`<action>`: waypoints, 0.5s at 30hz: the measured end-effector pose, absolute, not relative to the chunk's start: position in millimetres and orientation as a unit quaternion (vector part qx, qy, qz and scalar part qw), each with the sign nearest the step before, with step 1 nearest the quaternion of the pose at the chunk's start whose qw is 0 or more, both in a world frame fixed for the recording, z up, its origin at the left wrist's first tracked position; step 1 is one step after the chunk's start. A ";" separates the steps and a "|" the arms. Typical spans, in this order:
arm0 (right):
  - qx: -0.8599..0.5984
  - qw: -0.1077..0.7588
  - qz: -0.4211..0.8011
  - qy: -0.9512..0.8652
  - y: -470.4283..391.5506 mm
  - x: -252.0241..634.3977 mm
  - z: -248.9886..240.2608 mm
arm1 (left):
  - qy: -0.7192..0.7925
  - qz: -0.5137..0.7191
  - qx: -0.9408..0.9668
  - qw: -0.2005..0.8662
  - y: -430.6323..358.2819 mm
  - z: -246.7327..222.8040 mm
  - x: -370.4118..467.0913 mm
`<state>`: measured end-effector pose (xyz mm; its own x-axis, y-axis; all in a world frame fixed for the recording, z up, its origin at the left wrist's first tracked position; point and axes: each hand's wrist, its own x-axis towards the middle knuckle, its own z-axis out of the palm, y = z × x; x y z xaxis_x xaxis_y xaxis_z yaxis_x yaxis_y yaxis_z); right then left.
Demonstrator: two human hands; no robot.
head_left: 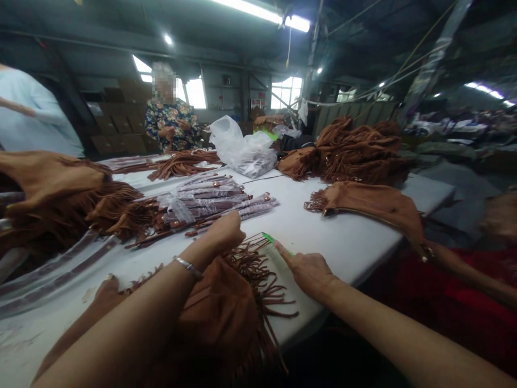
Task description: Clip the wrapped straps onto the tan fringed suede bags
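A brown fringed bag [226, 312], suede-like, lies on the table right below my arms, partly covered by my left forearm. My left hand [226, 231] is closed in a fist at the bag's far edge, where thin fringe strands [258, 241] run out from it to the right. My fingertips there are hidden from view. My right hand [311, 269] grips a slim bright green tool [267, 237], with the index finger laid along it. The tool's tip touches or nearly touches the strands; its exact kind is unclear. Loose fringe spreads below, between both hands.
Plastic-wrapped straps [210, 196] lie bundled beyond my left hand. Brown fringed pieces are heaped at left [52, 183] and back right [359, 151]. Another brown bag [363, 202] lies near the table's right edge. A white plastic bag [242, 148] and two people [169, 124] are farther off.
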<state>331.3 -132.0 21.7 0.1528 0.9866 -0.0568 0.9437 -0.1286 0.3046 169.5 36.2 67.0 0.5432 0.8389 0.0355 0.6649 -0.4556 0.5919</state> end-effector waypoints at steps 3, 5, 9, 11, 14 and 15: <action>0.747 0.125 0.095 0.645 -133.5 332.5 18.2 | 0.423 0.132 0.832 0.334 23.6 47.2 206.8; 0.744 0.119 0.100 0.650 -132.5 332.1 15.3 | 0.403 0.119 0.823 0.382 18.9 28.8 219.3; 0.722 0.118 0.094 0.676 -128.8 350.1 14.4 | 0.386 0.147 0.796 0.443 23.6 8.7 208.4; 0.725 0.129 0.084 0.671 -130.5 378.0 18.6 | 0.390 0.169 0.775 0.468 30.3 8.0 191.7; 0.774 0.158 0.082 0.607 -134.3 425.7 31.4 | 0.410 0.209 0.728 0.509 39.2 8.9 170.9; 0.786 0.163 0.103 0.587 -133.8 435.1 36.7 | 0.418 0.223 0.709 0.522 41.3 8.7 167.3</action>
<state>435.1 -133.8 36.7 0.2895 0.9567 -0.0294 0.8897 -0.2576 0.3770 167.3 41.3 8.7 0.5516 0.8254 -0.1201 0.3597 -0.1055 0.9271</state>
